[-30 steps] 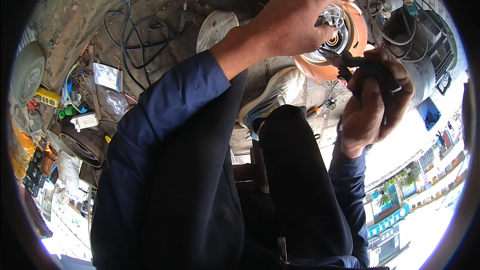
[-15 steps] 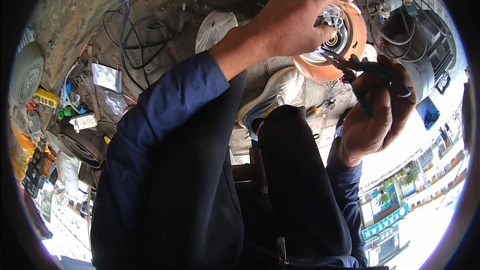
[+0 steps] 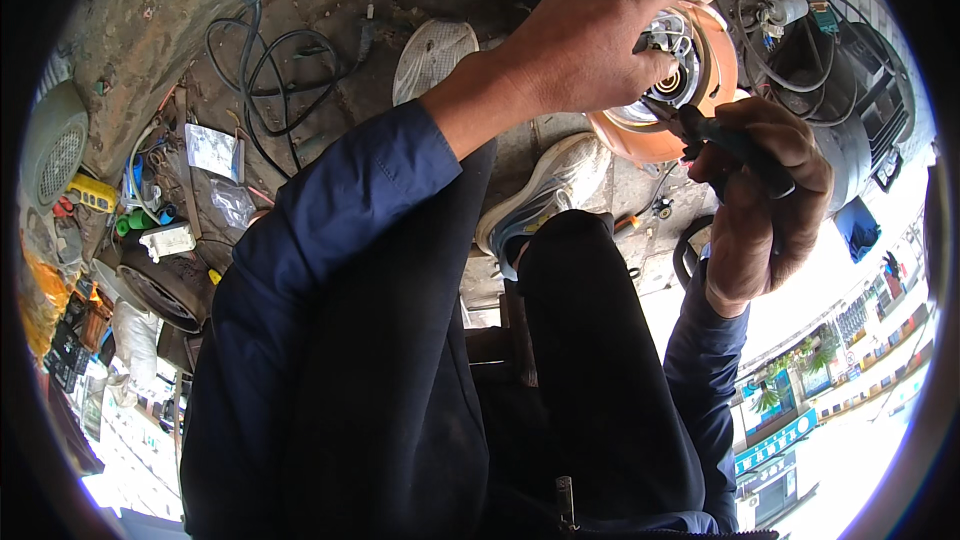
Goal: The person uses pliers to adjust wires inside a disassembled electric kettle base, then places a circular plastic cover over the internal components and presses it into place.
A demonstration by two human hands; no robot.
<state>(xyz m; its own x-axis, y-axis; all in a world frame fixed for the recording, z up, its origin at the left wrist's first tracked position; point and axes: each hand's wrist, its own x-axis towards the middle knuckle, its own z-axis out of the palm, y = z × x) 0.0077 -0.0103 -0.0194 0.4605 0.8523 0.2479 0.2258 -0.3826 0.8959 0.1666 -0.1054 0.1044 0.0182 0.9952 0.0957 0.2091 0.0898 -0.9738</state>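
My left hand (image 3: 590,35) grips the rim of a round orange motor housing (image 3: 712,80) at the top right, fingers curled over its edge. Inside the housing I see copper-coloured windings and a metal centre (image 3: 672,58). My right hand (image 3: 765,195) is closed around dark-handled pliers (image 3: 715,135), whose jaws point into the housing's opening beside my left fingers. Both forearms wear dark blue sleeves.
A grey sneaker (image 3: 545,195) rests on the dirty floor below the housing. Black cables (image 3: 270,70) loop at upper left near a white mesh cover (image 3: 432,55). A grey fan motor (image 3: 860,140) with wires sits at right. Small parts and plastic bags (image 3: 215,155) litter the left.
My right hand with the pliers has shifted slightly up and left, bringing the jaws closer to the housing's centre. My left hand keeps its grip.
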